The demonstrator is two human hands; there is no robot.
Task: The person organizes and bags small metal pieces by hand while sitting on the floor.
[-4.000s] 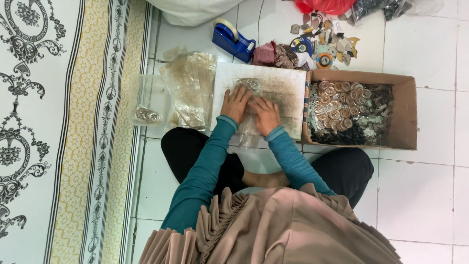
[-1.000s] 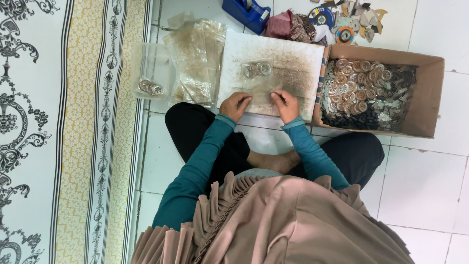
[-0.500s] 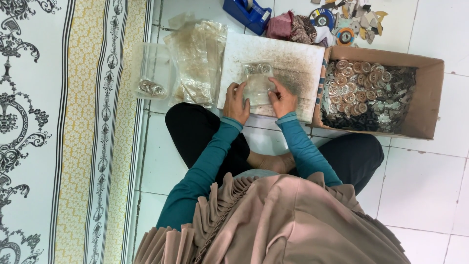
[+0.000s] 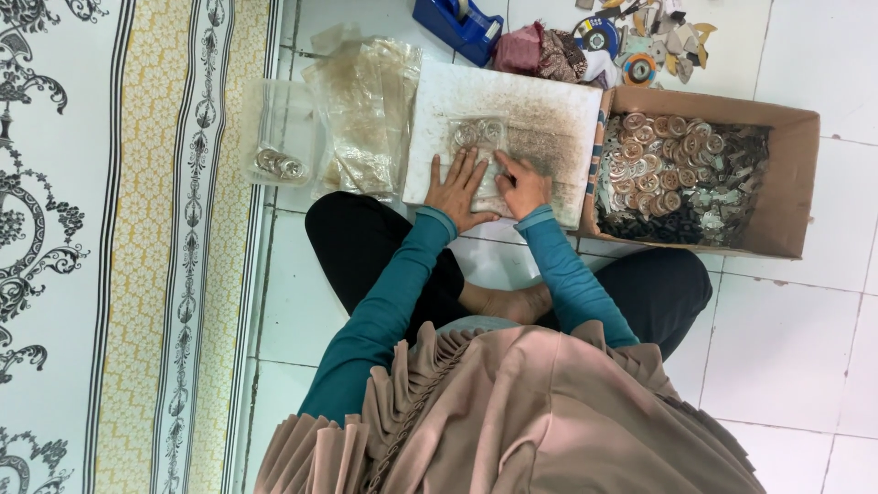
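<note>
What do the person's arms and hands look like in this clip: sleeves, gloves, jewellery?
Both arms wear long, close-fitting teal sleeves ending in snug cuffs at the wrists. The left hand and right hand are bare, with no gloves. No ring, watch or bracelet can be made out at this size.

The clear plastic bag [image 4: 480,146] under my fingers looks glossy and crinkled, on a matt white board [image 4: 549,105] smudged with dark grime. The brown box [image 4: 796,183] is dull cardboard, its round pieces [image 4: 654,155] shiny, perhaps metal. My sleeves [image 4: 567,274] are soft teal cloth.
</note>
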